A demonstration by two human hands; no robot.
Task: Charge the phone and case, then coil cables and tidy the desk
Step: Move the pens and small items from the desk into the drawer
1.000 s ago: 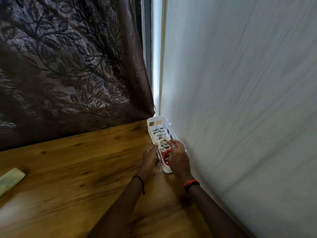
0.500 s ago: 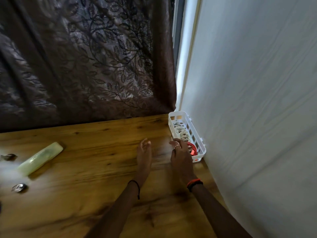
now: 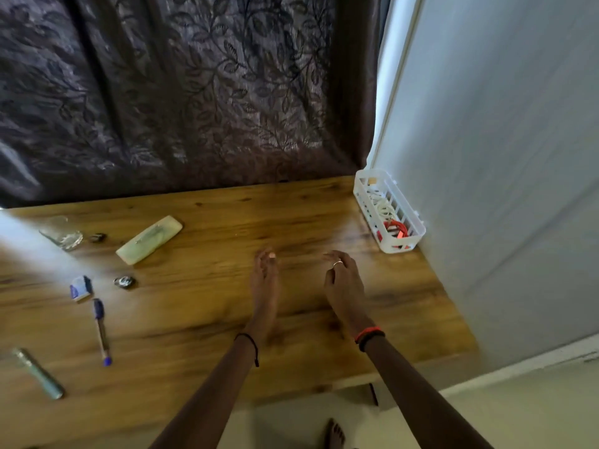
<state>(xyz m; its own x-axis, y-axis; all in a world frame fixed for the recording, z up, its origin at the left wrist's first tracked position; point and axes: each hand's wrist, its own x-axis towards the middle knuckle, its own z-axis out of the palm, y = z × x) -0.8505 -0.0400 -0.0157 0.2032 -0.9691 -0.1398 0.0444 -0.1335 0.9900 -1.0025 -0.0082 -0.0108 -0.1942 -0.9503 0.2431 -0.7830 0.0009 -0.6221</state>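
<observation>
Surface (image 3: 210,319): varnished wood, knotty grain, glossy enough to throw glare. Basket (image 3: 400,247): white slotted plastic, smooth and matt; tumbler (image 3: 62,233): clear glass. Curtain (image 3: 194,92): dark cloth with a woven leaf pattern and faint sheen; wall (image 3: 502,157): pale, matt, lightly streaked.

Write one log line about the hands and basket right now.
left hand: open, over desk | right hand: open, empty | basket: white cable, red cable inside, beside wall | pen: loose on desk

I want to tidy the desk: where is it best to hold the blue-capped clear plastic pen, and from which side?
Pinch the blue-capped clear plastic pen mid-barrel, from above: it lies flat on the wooden desk, both long sides free.
</observation>
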